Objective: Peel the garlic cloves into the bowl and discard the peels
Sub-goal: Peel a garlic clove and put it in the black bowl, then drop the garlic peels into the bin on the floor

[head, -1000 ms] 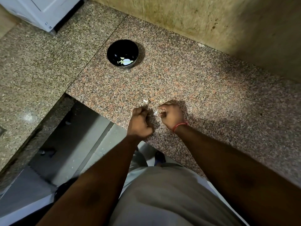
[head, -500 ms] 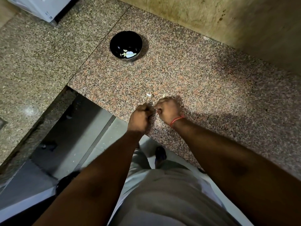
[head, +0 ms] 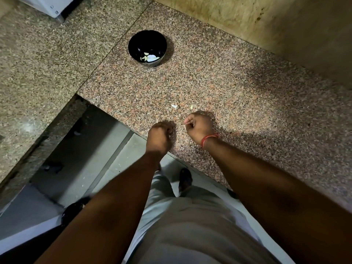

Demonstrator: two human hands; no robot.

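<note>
Countertop [head: 219,88]: speckled granite, polished, faint sheen. Bowl [head: 133,44]: black, glossy, smooth. Wall [head: 247,20]: matt, blotchy, stained. Wristband [head: 208,138]: red thread. Garlic peel scraps [head: 173,106]: pale, papery. Trousers [head: 190,235]: light cloth.

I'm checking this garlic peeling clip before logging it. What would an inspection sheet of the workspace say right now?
Surface: speckled granite counter, L-shaped, open gap at lower left.
Job's things: black bowl holding pale garlic pieces.
Clutter: two small pale scraps on the counter beyond the hands.
Hands: left hand curled, contents hidden; right hand curled, a pale bit at its fingertips; the hands are apart.
Cables: nothing seen.
Surroundings: stained wall; white appliance at top left; floor below.
</note>
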